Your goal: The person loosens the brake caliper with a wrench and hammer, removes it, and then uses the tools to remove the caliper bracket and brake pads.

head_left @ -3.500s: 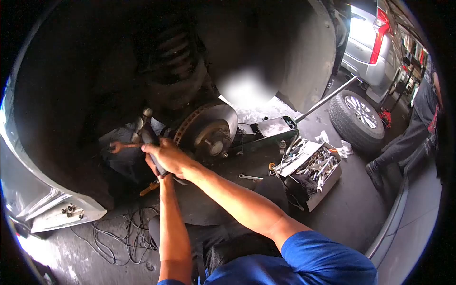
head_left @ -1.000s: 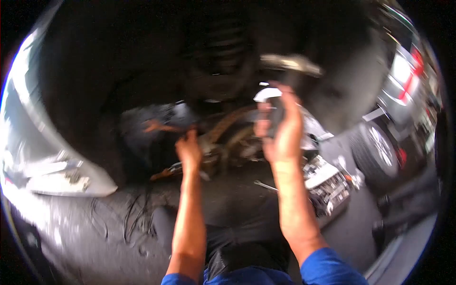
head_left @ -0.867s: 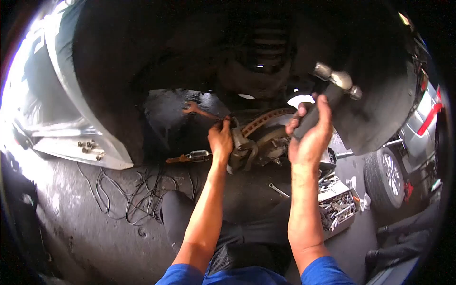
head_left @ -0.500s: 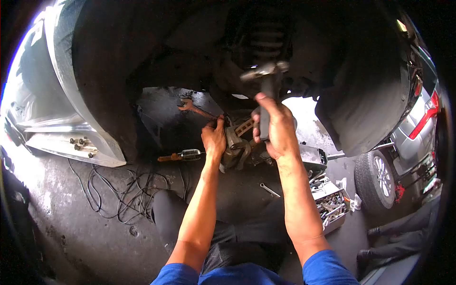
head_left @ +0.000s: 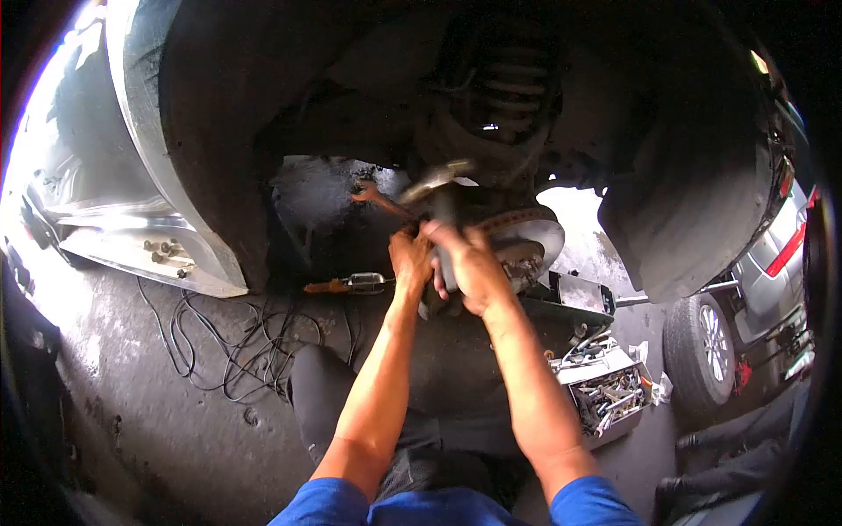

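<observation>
My right hand (head_left: 474,270) is wrapped round the dark handle of a hammer (head_left: 436,181), whose metal head is blurred by motion. Just to its left, my left hand (head_left: 410,261) is closed at the near end of an orange-brown open-end wrench (head_left: 384,203). The wrench's jaw points up and left, away from me. Both hands sit in front of the wheel hub area, with the brake disc (head_left: 542,235) to the right of them. My right hand and the hammer handle hide part of the metal piece below.
A coil spring (head_left: 513,88) stands above in the wheel arch. A work lamp (head_left: 364,280) and a tangled cable (head_left: 230,351) lie at left, several bolts (head_left: 167,254) on the sill. A toolbox (head_left: 614,403) and a wheel (head_left: 702,351) stand at right, near another person's legs (head_left: 745,447).
My right hand has swung the hammer down and left, close to my left hand. The left hand keeps its grip on the wrench. The view has shifted slightly, and more of the brake disc shows.
</observation>
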A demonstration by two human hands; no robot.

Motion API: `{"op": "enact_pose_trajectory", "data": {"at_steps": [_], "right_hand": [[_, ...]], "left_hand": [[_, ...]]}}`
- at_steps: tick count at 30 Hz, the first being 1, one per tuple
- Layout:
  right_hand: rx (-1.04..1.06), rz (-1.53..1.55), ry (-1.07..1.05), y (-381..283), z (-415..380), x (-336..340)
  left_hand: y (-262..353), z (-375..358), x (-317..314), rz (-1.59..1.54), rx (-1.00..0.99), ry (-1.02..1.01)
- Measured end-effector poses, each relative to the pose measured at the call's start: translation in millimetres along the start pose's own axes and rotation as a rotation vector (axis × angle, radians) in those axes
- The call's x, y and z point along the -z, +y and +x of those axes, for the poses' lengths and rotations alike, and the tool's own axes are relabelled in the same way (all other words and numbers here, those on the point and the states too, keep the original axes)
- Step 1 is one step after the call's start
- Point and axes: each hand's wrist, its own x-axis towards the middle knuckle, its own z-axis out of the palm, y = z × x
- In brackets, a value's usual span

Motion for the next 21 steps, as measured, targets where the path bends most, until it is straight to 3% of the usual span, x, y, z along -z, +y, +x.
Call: {"op": "enact_pose_trajectory", "data": {"at_steps": [3, 7, 10, 11, 13, 16, 18, 21], "right_hand": [[-0.051, -0.019, 0.083, -40.4, -10.0, 28.9], [0.369, 0.082, 0.517, -99.9, -49.5, 48.9], [0.746, 0.310, 0.572, -107.7, -37.0, 85.6], [0.711, 0.205, 0.614, -69.2, -14.7, 60.6], [0.478, 0.084, 0.494, -29.1, 0.0, 17.6], [-0.043, -0.031, 0.009, -43.1, -8.8, 10.3], [0.103, 0.020, 0.230, -52.3, -19.7, 3.5], [0.275, 0.178, 0.318, -47.3, -17.6, 3.8]], "left_hand": [[5.0, 1.0, -5.8, -0.049, -0.011, 0.033], [8.1, -0.4, -5.6, -0.062, -0.046, 0.065], [10.6, -1.5, -5.4, -0.072, -0.036, 0.060], [3.4, 2.4, -6.9, -0.059, -0.057, 0.075], [-11.9, 12.3, -8.0, -0.058, -0.015, 0.084], [-3.8, 2.8, -12.2, -0.091, -0.002, 0.056], [-5.2, 4.7, -13.2, -0.048, 0.044, 0.016], [2.4, -1.0, -10.1, -0.039, 0.030, 0.064]]}}
